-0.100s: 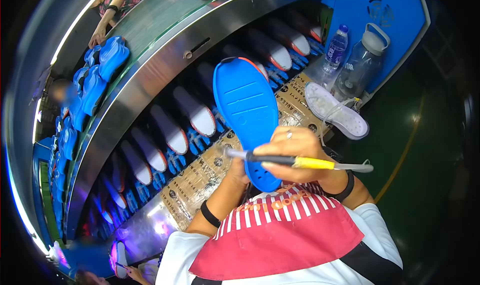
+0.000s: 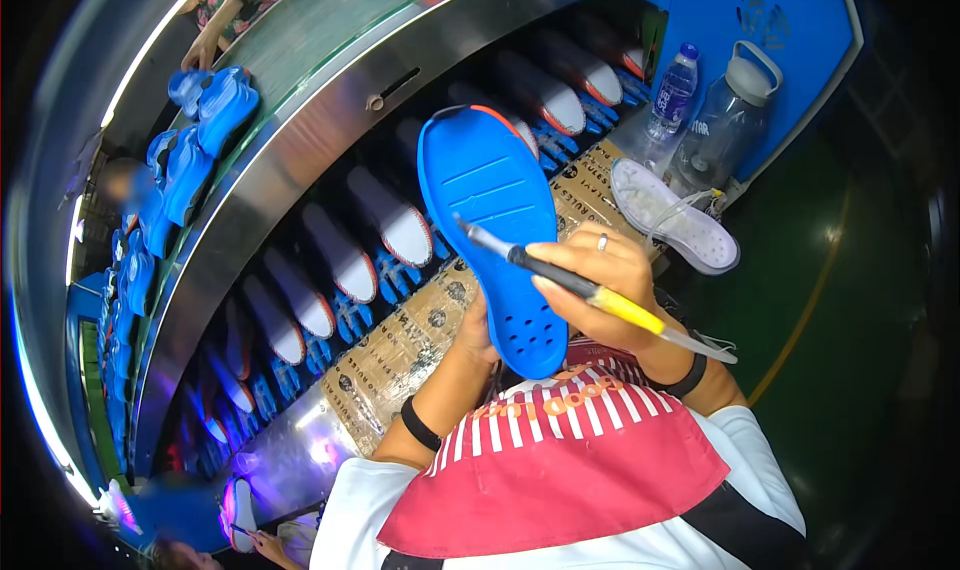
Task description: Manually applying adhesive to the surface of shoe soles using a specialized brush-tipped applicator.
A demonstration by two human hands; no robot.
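A blue shoe sole with an orange-edged toe is held up before me, its hollow inner face toward me. My left hand grips it from beneath at its left side near the heel; most of those fingers are hidden behind it. Wrapped round a glue brush with a black and yellow handle is my right hand. A thin clear tube trails from the brush's back end. The bristle tip lies over the sole's left inner edge, near the middle; I cannot tell if it touches.
Rows of white-bottomed shoe uppers stand on a rack ahead. Blue soles ride a conveyor at left, where another person's hand reaches. Cardboard covers the ledge. A white sole, a bottle and a jug sit right.
The brush tip has moved up from beside the sole's narrow middle to over its left inner edge. My right hand has risen slightly, and the sole has shifted a little up and left.
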